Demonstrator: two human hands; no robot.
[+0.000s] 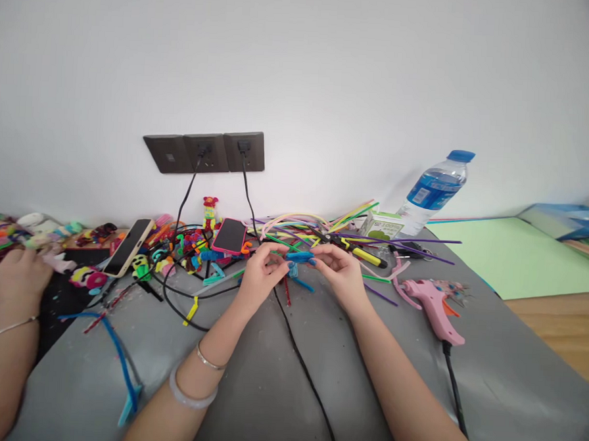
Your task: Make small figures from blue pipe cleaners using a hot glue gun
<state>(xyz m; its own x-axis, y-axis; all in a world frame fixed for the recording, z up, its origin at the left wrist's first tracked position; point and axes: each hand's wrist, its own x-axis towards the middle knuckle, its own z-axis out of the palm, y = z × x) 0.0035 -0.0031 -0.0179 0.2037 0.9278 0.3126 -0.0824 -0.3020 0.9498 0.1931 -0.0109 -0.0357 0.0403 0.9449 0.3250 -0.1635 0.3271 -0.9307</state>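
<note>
Between my two hands a short bundle of blue pipe cleaner (299, 256) is held level above the grey table. My left hand (265, 271) pinches its left end with thumb and fingers. The right end is pinched by my right hand (340, 272). A blue strand shows just below the bundle, though I cannot tell whether it is joined to it. Under my hands lie a short red glittery piece (287, 291) and a black cable (297, 352). Beyond them is a heap of coloured pipe cleaners (299, 224).
At right are a pink glue gun (435, 307), yellow-black pliers (355, 250) and a water bottle (431, 195). Two phones, a red one (229, 235) and a pale-cased one (129, 246), lie at left. Another person's hand (15, 275) touches colourful items. A blue pipe cleaner (120, 353) lies front left.
</note>
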